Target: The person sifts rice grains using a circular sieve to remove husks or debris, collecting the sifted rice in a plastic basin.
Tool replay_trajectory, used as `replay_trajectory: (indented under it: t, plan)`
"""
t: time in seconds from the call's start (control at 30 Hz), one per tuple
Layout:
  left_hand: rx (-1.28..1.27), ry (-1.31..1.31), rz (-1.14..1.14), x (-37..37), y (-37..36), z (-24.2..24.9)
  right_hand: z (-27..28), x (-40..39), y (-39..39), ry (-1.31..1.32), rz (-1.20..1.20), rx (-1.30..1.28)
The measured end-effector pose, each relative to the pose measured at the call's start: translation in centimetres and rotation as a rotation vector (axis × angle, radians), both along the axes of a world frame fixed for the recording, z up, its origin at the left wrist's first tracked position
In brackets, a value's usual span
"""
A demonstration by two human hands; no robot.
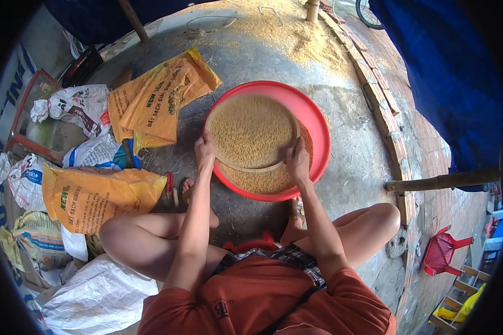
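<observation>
A round sieve (252,134) full of pale grain is held over a wide red basin (318,117). My left hand (205,151) is closed on the sieve's left rim. On the opposite side, my right hand (297,161) grips the rim, its fingers partly smeared by motion. More grain (257,182) lies in the basin below the sieve's near edge, and some darker grain shows along the right. The far part of the sieve is blurred.
Orange sacks (103,195) and white sacks (84,109) crowd the left. Grain (313,47) is spread on the floor ahead. A brick edging (383,123) runs down the right, with a bamboo pole (441,182) and a red plastic stool (444,251) beyond.
</observation>
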State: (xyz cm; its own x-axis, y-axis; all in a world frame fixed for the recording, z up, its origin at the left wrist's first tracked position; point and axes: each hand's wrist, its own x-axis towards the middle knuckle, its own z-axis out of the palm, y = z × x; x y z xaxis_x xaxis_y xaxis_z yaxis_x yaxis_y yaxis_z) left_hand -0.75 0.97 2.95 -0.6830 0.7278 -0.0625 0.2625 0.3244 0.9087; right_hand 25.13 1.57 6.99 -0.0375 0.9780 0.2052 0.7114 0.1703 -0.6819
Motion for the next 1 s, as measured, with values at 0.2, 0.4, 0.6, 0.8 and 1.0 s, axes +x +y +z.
replay_trajectory:
  t: [0.2, 0.4, 0.6, 0.8, 1.0]
  plan:
    - [0.581, 0.099, -0.042, 1.9, 0.1, 8.2, 4.5, -0.6, 0.8, 0.192, -0.031, 0.199]
    - [-0.056, 0.107, -0.046, 1.2, -0.8, -1.0, -1.7, 0.3, 0.4, -0.053, -0.039, 0.061]
    - [-0.134, 0.042, -0.068, 0.1, -0.2, 0.4, -1.6, 0.5, 0.4, -0.100, -0.014, -0.037]
    - [0.440, 0.017, -0.063, 0.9, 0.3, 9.3, 6.4, -0.7, 0.7, 0.243, -0.001, 0.164]
    - [0.361, 0.045, -0.088, 0.2, 0.4, 1.8, 1.8, -0.3, 1.6, 0.045, 0.050, 0.174]
